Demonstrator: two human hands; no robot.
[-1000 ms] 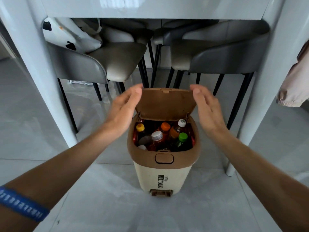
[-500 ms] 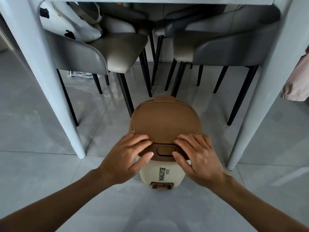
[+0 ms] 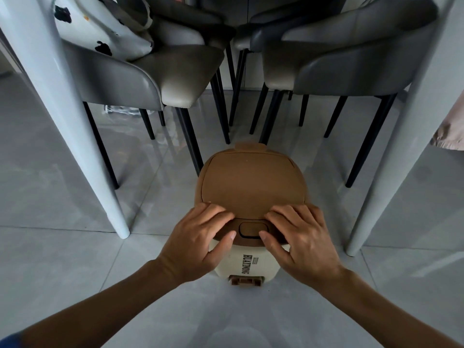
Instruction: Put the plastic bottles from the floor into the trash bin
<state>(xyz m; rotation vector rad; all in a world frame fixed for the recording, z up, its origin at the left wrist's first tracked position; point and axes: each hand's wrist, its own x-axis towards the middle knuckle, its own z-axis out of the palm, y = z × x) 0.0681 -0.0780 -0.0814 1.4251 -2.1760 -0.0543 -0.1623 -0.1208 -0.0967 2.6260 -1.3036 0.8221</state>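
A small cream trash bin (image 3: 247, 266) with a brown lid (image 3: 251, 183) stands on the grey tiled floor in front of me. The lid is down, so the bottles inside are hidden. My left hand (image 3: 198, 243) rests on the lid's front left edge, fingers spread, thumb beside the brown push button (image 3: 249, 229). My right hand (image 3: 298, 241) lies on the front right edge the same way. Neither hand holds anything. No bottle is visible on the floor.
White table legs (image 3: 75, 136) (image 3: 399, 136) stand on both sides of the bin. Two grey chairs (image 3: 155, 74) (image 3: 336, 59) with black legs are tucked under the table behind it. A white bag with black spots (image 3: 100, 28) lies on the left chair.
One second ago the lid stood open over several bottles, with my hands at its sides. Both hands brought it down, and they now rest on its closed front edge.
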